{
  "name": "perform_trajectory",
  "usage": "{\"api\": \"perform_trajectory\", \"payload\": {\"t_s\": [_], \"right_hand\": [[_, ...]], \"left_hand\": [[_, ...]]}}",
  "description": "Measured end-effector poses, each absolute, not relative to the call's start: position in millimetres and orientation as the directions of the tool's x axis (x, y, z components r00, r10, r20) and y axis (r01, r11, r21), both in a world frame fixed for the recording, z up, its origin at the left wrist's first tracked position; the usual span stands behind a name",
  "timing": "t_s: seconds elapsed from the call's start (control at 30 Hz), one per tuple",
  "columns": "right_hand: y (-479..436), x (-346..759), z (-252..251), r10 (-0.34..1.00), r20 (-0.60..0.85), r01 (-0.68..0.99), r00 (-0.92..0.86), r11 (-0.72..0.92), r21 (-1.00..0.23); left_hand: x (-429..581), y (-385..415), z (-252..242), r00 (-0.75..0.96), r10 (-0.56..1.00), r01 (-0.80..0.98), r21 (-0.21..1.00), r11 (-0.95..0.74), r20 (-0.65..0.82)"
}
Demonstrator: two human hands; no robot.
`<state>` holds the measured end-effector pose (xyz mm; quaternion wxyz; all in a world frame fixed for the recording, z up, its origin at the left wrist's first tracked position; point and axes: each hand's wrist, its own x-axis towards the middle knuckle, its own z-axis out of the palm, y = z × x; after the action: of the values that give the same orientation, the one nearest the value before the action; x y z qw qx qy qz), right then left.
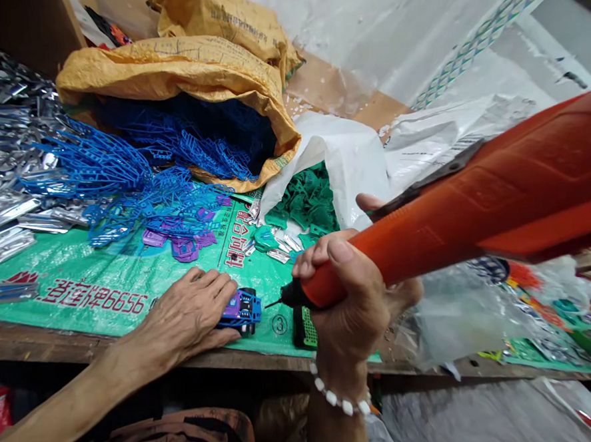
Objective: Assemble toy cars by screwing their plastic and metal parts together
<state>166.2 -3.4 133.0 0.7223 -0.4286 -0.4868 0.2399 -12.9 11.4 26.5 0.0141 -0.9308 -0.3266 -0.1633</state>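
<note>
My left hand (195, 310) is wrapped over a small toy car (245, 307) with a purple body, blue frame and black wheels, holding it on the green sheet (179, 281) near the table's front edge. The fingers cover the car's left part. In my right hand (352, 281) is a large red electric screwdriver (407, 241), tilted with its body rising to the right. Its thin bit points left at the car's end, with a small gap between them. A dark and green piece with a mesh pattern (308, 327) lies partly hidden below the screwdriver's nose.
An orange woven sack (176, 68) spills blue plastic frames (96, 160). Shiny silver parts (11, 152) are heaped at left, purple car bodies (184, 244) lie behind my left hand, and a white bag (351, 151) holds green parts (309, 200). Mixed coloured pieces (546, 306) lie at right.
</note>
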Motion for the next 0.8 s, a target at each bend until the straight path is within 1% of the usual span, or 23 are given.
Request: {"api": "perform_trajectory", "payload": {"t_s": [0.1, 0.17, 0.43, 0.67, 0.8], "right_hand": [[4, 158, 131, 0.770, 0.472, -0.089, 0.430, 0.556, -0.826], [7, 153, 129, 0.797, 0.444, -0.136, 0.410, 0.535, -0.834], [13, 139, 134, 0.823, 0.414, -0.101, 0.389, 0.485, -0.869], [16, 136, 128, 0.812, 0.436, -0.106, 0.388, 0.509, -0.854], [17, 135, 124, 0.809, 0.426, -0.126, 0.404, 0.511, -0.851]], "left_hand": [[-15, 7, 26, 0.742, 0.602, 0.614, 0.062, -0.787, 0.294], [-17, 6, 25, 0.740, 0.608, 0.618, 0.066, -0.783, 0.286], [-16, 3, 31, 0.745, 0.623, 0.632, 0.046, -0.774, 0.238], [-16, 5, 19, 0.720, 0.611, 0.621, 0.088, -0.779, 0.328], [-16, 5, 17, 0.709, 0.619, 0.626, 0.104, -0.773, 0.338]]}}
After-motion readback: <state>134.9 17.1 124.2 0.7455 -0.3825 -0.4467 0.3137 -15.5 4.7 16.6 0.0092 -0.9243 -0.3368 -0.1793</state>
